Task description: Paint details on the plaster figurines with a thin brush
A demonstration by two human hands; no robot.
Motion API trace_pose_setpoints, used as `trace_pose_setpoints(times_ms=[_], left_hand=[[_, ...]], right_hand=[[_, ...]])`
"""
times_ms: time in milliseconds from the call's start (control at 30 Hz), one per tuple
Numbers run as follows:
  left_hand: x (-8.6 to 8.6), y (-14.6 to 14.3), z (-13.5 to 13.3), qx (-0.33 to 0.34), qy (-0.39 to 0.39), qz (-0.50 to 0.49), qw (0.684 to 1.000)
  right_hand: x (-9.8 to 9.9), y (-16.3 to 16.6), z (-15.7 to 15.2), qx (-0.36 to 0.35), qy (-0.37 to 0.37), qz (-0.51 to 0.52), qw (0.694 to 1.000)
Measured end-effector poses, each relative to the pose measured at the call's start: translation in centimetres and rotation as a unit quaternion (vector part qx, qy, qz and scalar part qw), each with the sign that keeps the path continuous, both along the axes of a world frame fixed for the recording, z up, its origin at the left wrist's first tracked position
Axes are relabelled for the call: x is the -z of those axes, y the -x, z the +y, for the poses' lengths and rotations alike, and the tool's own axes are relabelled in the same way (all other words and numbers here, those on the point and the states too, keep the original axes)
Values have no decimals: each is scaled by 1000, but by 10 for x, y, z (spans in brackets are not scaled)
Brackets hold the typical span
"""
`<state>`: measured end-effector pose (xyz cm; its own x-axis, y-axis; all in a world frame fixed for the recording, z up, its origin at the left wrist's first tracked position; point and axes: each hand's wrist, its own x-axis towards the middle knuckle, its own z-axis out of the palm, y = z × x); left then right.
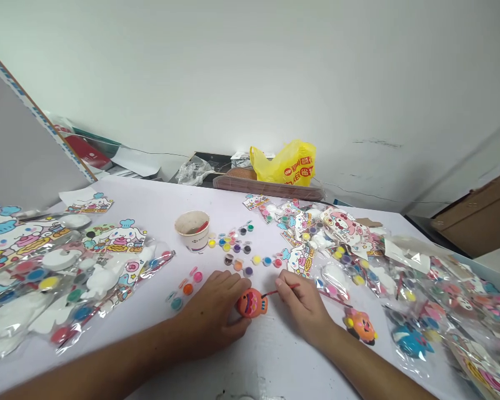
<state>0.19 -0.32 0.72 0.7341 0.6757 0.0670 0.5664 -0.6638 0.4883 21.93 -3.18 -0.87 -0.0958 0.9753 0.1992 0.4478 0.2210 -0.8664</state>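
The left hand (214, 311) grips a small orange-red painted figurine (253, 304), between the two hands, low over the white table (287, 355). The right hand (302, 303) pinches a thin red paintbrush (271, 293), its dark tip at the figurine near the blue stripes; I cannot tell if it touches. For good work, I think, the left fingers should stay off wet paint, and the brush should press only lightly.

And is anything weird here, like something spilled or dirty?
Yes, dark smudges mark the wall to the right of the yellow bag, odd on such a plain surface. I see no spill; the cup stands upright.
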Motion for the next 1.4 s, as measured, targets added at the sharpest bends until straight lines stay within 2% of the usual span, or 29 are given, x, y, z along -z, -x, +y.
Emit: trace_pose_setpoints(times_ms=[100,233,333,433,533,667,767,900,1000,1133,1267,1400], left_hand=[[1,1,0,-1,1,-9,1000],[2,1,1,1,-1,-13,1000],[2,1,1,0,-7,-13,1000],[2,1,0,-3,-8,-9,1000],[3,1,-1,-1,-11,-8,1000],[4,1,0,0,-18,-11,1000],[3,1,0,0,-13,-15,1000],[2,1,-1,-1,-2,-18,1000],[1,2,-1,-1,7,-18,1000],[-1,2,0,-2,13,-20,1000],[-3,2,0,2,23,-18,1000],[-6,2,0,3,33,-16,999]], right_hand=[[0,-1,-1,19,-7,10,1000],[0,-1,-2,-12,-10,9,1000],[-1,0,-2,12,-9,17,1000],[-1,1,-2,-12,-6,12,1000],[-1,2,-2,2,-11,3,1000],[-1,1,-2,-20,-12,-5,1000],[-1,1,-2,6,-10,2,1000],[-1,1,-2,-19,-6,11,1000],[-1,0,-2,13,-7,24,1000],[0,0,-2,-24,3,33,999],[0,0,-1,1,6,58,998],[0,0,-1,-28,20,60,998]])
